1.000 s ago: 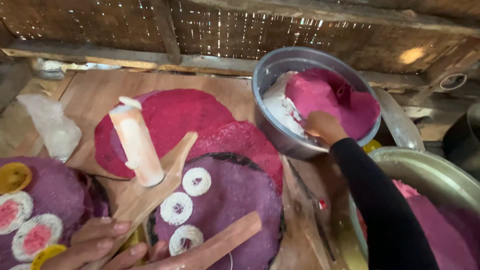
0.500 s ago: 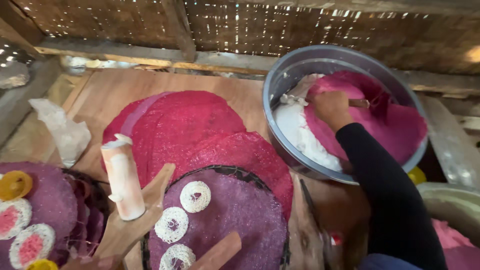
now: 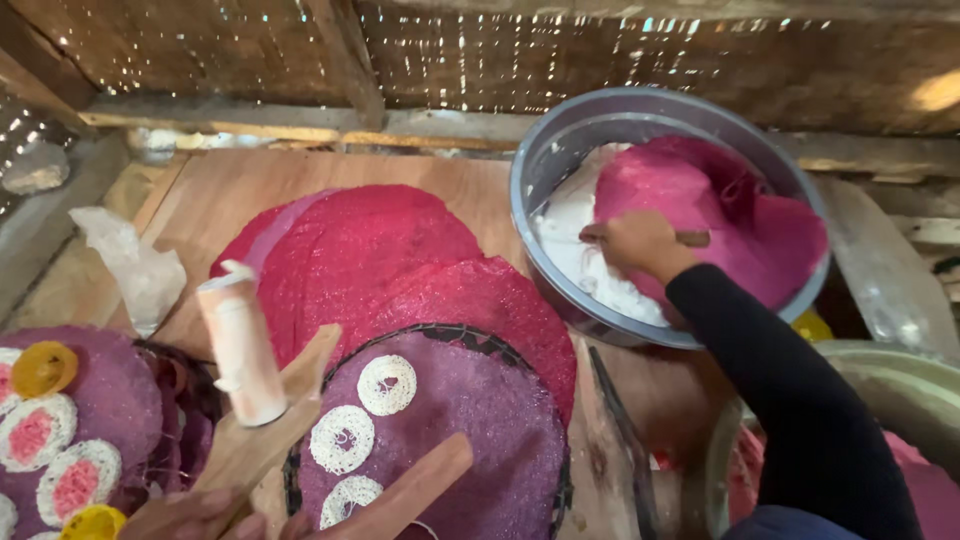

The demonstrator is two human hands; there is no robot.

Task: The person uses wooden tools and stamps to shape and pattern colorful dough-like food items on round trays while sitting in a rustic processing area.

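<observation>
Grey round metal basin [image 3: 560, 150] sits at right rear of the wooden board [image 3: 230, 190], holding pink dough [image 3: 720, 210] over white dough [image 3: 570, 250]. Right hand [image 3: 640, 245], in a black sleeve, is inside the basin, fingers closed around a thin wooden stick [image 3: 692, 238] resting on the pink dough. Left hand [image 3: 200, 515] at bottom edge, only partly in view; grip cannot be told. Just above it: two flat wooden paddles [image 3: 270, 430], a cream-coloured cylinder [image 3: 242, 345], and a purple lacy round sheet [image 3: 470, 430] bearing small white discs [image 3: 387, 384].
</observation>
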